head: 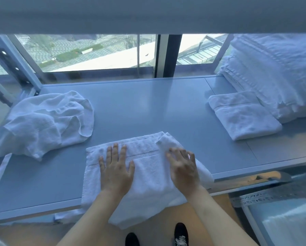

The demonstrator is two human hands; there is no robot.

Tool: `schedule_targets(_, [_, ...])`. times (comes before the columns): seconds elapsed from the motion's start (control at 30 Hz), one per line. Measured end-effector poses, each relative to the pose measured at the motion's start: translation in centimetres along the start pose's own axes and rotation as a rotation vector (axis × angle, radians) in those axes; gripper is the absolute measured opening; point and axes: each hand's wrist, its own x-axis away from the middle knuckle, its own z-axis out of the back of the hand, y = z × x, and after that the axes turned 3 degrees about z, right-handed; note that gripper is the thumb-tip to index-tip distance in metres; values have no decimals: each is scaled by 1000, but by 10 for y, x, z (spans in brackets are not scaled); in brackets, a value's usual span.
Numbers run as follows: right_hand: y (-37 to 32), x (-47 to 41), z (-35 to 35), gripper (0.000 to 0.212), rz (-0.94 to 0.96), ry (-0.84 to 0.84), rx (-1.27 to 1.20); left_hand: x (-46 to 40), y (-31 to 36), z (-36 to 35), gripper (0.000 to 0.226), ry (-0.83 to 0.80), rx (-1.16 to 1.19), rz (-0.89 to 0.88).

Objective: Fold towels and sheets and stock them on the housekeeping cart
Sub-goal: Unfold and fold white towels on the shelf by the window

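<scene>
Under both palms, at the shelf's near edge, lies the towel (145,174), thick white terry with a woven band, its front draping off the edge. The left hand (115,172) lies flat with fingers spread, gripping nothing, likely pinning the cloth. The right hand (183,167), blurred, fingers loosely bent on a raised fold, seems to be smoothing it. Left of the hands sits a crumpled cloth (42,125), thinner and waffled; far to the right, a folded towel (242,115) beside stacked linen (276,71) on the smooth grey shelf (148,107).
</scene>
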Motion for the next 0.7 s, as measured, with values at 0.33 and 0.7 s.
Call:
schedule_targets(0.33, [54,-4,4,49,-361,-249,-110,-1,-5,6,78,-38,-8,-37])
schedule_targets(0.7, [122,15,17,53,-302,-272,-56,6,9,9,79,-103,-43,-66])
